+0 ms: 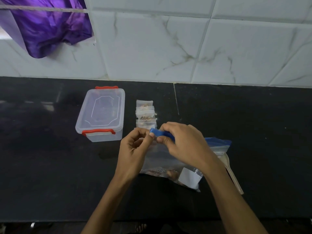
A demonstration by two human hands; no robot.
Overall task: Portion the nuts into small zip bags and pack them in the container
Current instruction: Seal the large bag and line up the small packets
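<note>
both hands are up over the middle of the black counter [42, 166], working at the blue zip strip [162, 133] along the top of a large clear bag [162, 159]. the left hand [133, 149] has its fingers curled in, thumb and forefinger pinching the left end of the strip. the right hand [184, 146] is curled over the strip just beside it, thumb underneath, squeezing the strip between thumb and fingers. the two hands are nearly touching.

the large bag lies under and to the right of the hands, its far right corner of blue strip [219, 142] sticking out past the right wrist. at its near edge sit a few brown nuts [170, 173] and a white label [189, 179]. a pale wooden spoon [231, 171] lies just beside the bag on the right, partly under it.

just beyond the hands is a short row of small zip bags [145, 114], overlapping one another and running away towards the wall, each with a little cluster of nuts showing through the clear plastic.

left of that row stands the clear plastic container [101, 114] with its lid on and red clips at the near and far ends. what is inside i cannot tell.

the wall behind is white marbled tile [202, 48], with a purple cloth [47, 27] hanging at far left.
</note>
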